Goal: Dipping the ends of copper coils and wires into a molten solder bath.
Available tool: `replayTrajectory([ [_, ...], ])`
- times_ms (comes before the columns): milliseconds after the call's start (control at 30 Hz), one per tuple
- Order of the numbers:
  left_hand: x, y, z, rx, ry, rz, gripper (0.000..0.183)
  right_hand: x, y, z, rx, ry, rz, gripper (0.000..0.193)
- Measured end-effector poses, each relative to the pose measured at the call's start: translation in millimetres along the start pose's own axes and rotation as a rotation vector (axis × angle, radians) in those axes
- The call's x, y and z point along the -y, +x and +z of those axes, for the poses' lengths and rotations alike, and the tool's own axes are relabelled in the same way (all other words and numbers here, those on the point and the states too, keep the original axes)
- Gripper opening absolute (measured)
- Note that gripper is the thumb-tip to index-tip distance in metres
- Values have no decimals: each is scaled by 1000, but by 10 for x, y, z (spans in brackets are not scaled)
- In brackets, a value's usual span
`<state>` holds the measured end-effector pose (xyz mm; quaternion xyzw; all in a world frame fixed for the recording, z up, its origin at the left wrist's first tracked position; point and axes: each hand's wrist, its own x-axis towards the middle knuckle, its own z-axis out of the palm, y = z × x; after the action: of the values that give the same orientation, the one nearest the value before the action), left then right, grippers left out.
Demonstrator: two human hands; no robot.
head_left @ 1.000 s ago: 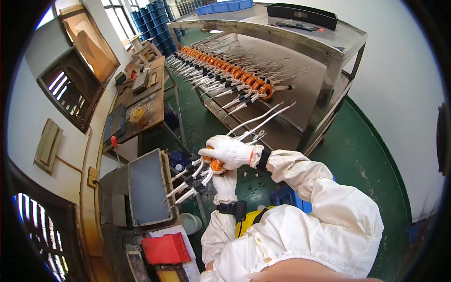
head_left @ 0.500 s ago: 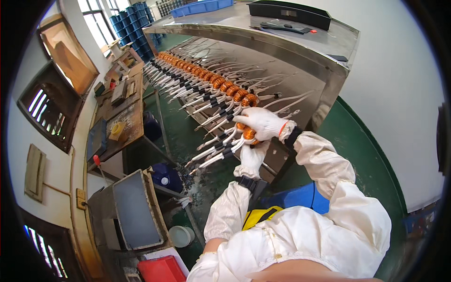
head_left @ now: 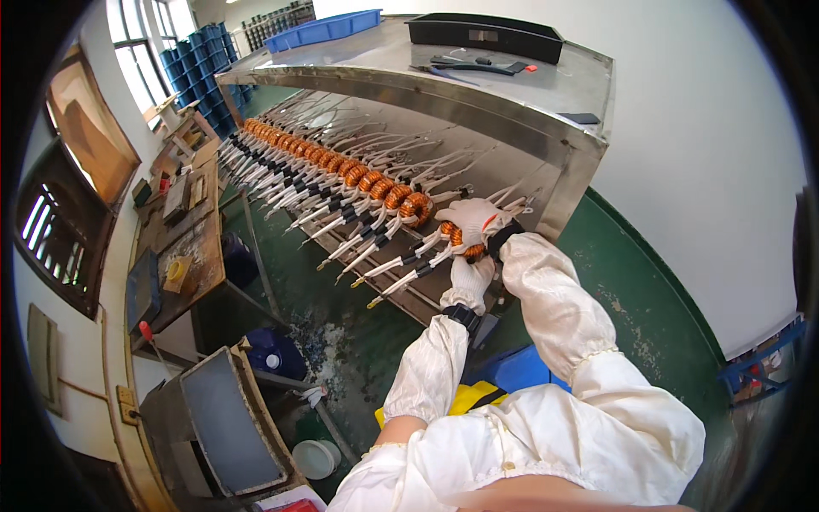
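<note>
Two white-gloved hands meet at the near end of a long row of copper-wound ring coils (head_left: 372,183). My right hand (head_left: 474,218) is closed over the top of the nearest coil (head_left: 461,240), which stands slightly apart from the row. From below and nearer to me, my left hand (head_left: 472,280) grips the same coil; its fingertips are partly hidden. White sleeved leads with black bands (head_left: 404,257) stick out of this coil to the left. Bare-looking thin leads (head_left: 448,154) fan out on the row's right side, across the metal shelf.
Above the row runs a steel tabletop (head_left: 384,51) holding a blue tray (head_left: 324,30), a black bin (head_left: 485,36) and pliers (head_left: 448,75). To the left stand a worn wooden bench (head_left: 200,230), a grey-lidded box (head_left: 232,422), a blue jug (head_left: 275,352) and a white bucket (head_left: 316,458).
Both hands have shifted slightly with the coil, and a gap now shows between it and the row. The whole view has also moved a little.
</note>
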<state>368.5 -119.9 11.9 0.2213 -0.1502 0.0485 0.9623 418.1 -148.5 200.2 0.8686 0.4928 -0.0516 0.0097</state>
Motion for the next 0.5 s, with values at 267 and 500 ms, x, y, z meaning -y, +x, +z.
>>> replayTrajectory([
  [267, -249, 89, 379, -344, 536, 101, 41, -128, 56, 111, -63, 122, 107, 46],
  [500, -443, -326, 524, -302, -296, -281, 53, 12, 33, 152, -154, 7, 60, 26],
])
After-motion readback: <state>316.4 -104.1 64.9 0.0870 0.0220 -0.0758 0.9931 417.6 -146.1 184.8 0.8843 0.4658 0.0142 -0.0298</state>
